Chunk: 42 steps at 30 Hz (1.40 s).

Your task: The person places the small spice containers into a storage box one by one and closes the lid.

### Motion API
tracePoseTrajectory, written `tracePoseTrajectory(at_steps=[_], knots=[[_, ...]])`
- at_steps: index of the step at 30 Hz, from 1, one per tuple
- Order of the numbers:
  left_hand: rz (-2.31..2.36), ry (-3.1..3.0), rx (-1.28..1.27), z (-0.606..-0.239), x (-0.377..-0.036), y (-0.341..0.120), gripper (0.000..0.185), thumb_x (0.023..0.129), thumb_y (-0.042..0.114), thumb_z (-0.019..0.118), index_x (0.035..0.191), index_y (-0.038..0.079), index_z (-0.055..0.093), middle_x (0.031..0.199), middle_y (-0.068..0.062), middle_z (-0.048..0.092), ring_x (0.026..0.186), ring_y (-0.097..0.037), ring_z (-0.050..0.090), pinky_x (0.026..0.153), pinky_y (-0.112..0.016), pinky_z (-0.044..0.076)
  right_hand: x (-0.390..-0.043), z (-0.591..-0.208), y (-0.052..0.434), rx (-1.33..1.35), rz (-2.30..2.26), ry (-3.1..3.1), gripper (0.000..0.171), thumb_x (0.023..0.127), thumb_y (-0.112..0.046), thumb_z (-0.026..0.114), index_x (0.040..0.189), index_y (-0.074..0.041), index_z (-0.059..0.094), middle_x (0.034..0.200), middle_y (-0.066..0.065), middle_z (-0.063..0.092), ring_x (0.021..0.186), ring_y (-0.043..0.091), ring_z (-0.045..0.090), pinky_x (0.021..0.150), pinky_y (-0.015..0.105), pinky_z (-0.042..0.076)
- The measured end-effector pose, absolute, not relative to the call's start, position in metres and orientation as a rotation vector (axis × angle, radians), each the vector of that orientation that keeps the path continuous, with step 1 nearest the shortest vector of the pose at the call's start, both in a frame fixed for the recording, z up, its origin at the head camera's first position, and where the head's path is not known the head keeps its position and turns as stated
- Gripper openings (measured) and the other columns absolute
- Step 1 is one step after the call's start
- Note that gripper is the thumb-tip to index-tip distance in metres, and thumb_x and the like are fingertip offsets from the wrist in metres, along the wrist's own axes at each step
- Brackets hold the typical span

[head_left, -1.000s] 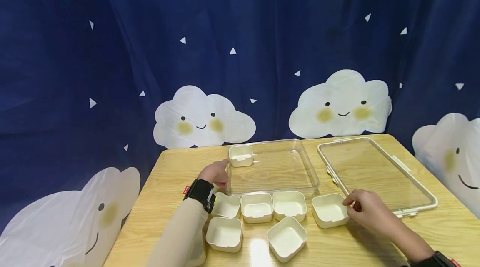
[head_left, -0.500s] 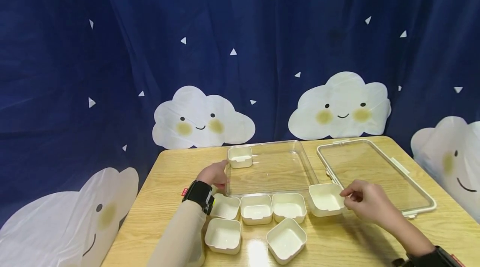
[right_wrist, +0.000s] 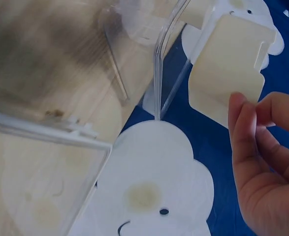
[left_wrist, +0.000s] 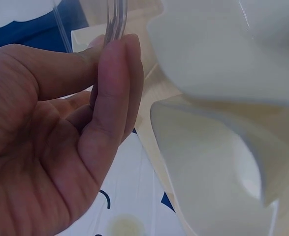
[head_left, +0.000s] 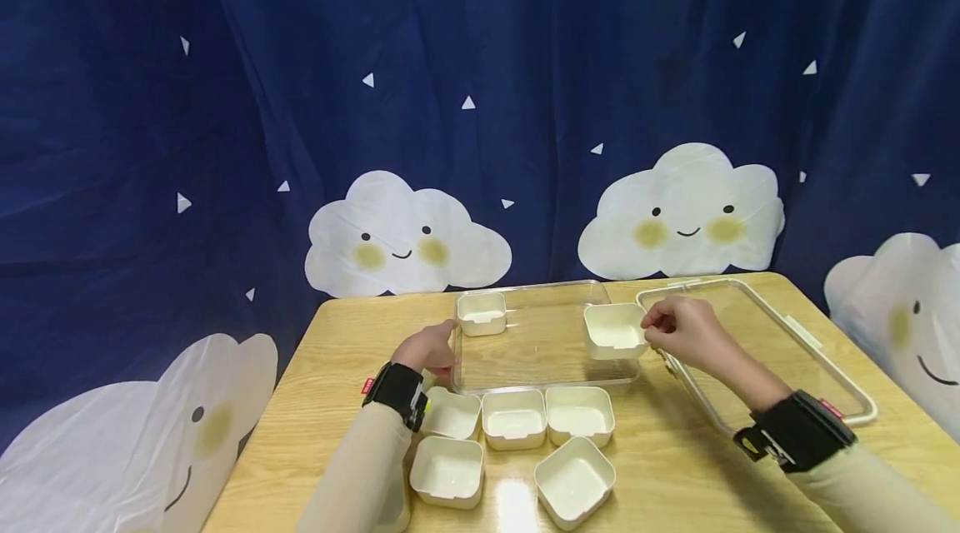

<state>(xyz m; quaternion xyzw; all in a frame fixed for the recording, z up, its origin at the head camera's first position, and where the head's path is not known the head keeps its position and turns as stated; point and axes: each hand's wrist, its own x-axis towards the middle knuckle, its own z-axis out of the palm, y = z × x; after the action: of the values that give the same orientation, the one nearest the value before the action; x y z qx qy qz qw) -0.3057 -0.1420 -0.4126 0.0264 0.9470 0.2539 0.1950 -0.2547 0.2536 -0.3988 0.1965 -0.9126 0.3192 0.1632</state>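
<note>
We see a small cream box (head_left: pixel 613 331) in the person's right hand (head_left: pixel 686 335). The thumb and fingers pinch it by its right side, so the box sits just left of that hand. It is up in the air, over the right end of a big clear tray (head_left: pixel 536 346). We cannot tell if the box touches the tray.

The box is the right way up, with its hollow side on top. The side with the little notch looks back toward the person. Its longer way goes from left to right, the same as the tray's long way.

We see the left hand (head_left: pixel 427 350) at the other end, well apart from the cream box. Its thumb and fingers pinch the left wall of the tray, with only a thin gap between them.

A corner box (head_left: pixel 482 316) sits inside the tray at the back left, near the left hand. In front of the tray we find a row of three boxes (head_left: pixel 513 420). Closer to the person are a straight box (head_left: pixel 447 472) and a turned box (head_left: pixel 574 483). A clear lid (head_left: pixel 772 341) with a white edge lies on the right.
</note>
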Motion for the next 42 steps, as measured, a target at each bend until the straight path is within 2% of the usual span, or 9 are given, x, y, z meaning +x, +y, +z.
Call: tracePoseTrajectory(at_steps=[5, 12, 18, 24, 31, 37, 42], knots=[[0.724, 2.646, 0.076, -0.415, -0.305, -0.145, 0.074, 0.094, 0.003, 0.071, 0.158, 0.009, 0.034, 0.133, -0.022, 0.059, 0.06, -0.014, 0.065, 0.061, -0.028, 0.054, -0.288, -0.399, 0.232, 0.6, 0.94, -2.668, 0.012, 0.078, 0.003, 0.063, 0.074, -0.006, 0.07, 0.062, -0.005, 0.064, 0.056, 0.005, 0.057, 0.053, 0.023, 0.045], [0.687, 2.676, 0.079, -0.411, -0.304, -0.142, 0.071, 0.094, 0.005, 0.071, 0.156, 0.008, 0.036, 0.128, -0.02, 0.062, 0.061, -0.015, 0.063, 0.061, -0.027, 0.052, -0.321, -0.4, 0.209, 0.601, 0.977, -2.667, 0.013, 0.075, 0.003, 0.061, 0.07, -0.006, 0.07, 0.059, -0.003, 0.065, 0.055, 0.008, 0.057, 0.054, 0.023, 0.043], [0.693, 2.672, 0.076, -0.411, -0.299, -0.142, 0.072, 0.094, 0.003, 0.07, 0.156, 0.008, 0.035, 0.127, -0.02, 0.061, 0.06, -0.014, 0.062, 0.058, -0.026, 0.05, -0.338, -0.407, 0.194, 0.642, 0.966, -2.712, 0.013, 0.078, 0.003, 0.061, 0.071, -0.003, 0.07, 0.059, 0.0, 0.065, 0.054, 0.009, 0.058, 0.058, 0.026, 0.045], [0.669, 2.674, 0.083, -0.409, -0.302, -0.141, 0.071, 0.094, 0.002, 0.069, 0.157, 0.009, 0.035, 0.127, -0.021, 0.061, 0.06, -0.014, 0.061, 0.063, -0.029, 0.052, -0.355, -0.414, 0.184, 0.667, 0.954, -2.741, 0.015, 0.079, 0.005, 0.06, 0.07, -0.002, 0.069, 0.06, 0.002, 0.066, 0.054, 0.012, 0.06, 0.059, 0.029, 0.046], [0.663, 2.664, 0.088, -0.409, -0.306, -0.138, 0.071, 0.095, 0.004, 0.069, 0.156, 0.009, 0.034, 0.126, -0.023, 0.061, 0.061, -0.015, 0.063, 0.062, -0.027, 0.052, -0.372, -0.422, 0.177, 0.672, 0.989, -2.773, 0.014, 0.076, 0.006, 0.059, 0.068, -0.001, 0.069, 0.059, 0.005, 0.067, 0.054, 0.015, 0.064, 0.057, 0.027, 0.044], [0.679, 2.648, 0.091, -0.412, -0.307, -0.139, 0.071, 0.095, 0.005, 0.07, 0.156, 0.009, 0.034, 0.124, -0.023, 0.062, 0.058, -0.014, 0.062, 0.059, -0.025, 0.05, -0.376, -0.432, 0.171, 0.667, 0.991, -2.793, 0.014, 0.072, 0.009, 0.061, 0.063, 0.0, 0.066, 0.057, 0.001, 0.063, 0.054, 0.013, 0.063, 0.055, 0.025, 0.043], [0.687, 2.657, 0.1, -0.41, -0.306, -0.141, 0.071, 0.094, 0.004, 0.07, 0.156, 0.007, 0.034, 0.121, -0.023, 0.063, 0.057, -0.014, 0.062, 0.06, -0.025, 0.05, -0.378, -0.436, 0.166, 0.673, 0.948, -2.799, 0.014, 0.072, 0.01, 0.061, 0.063, 0.0, 0.066, 0.056, 0.003, 0.065, 0.055, 0.016, 0.063, 0.055, 0.025, 0.041]])
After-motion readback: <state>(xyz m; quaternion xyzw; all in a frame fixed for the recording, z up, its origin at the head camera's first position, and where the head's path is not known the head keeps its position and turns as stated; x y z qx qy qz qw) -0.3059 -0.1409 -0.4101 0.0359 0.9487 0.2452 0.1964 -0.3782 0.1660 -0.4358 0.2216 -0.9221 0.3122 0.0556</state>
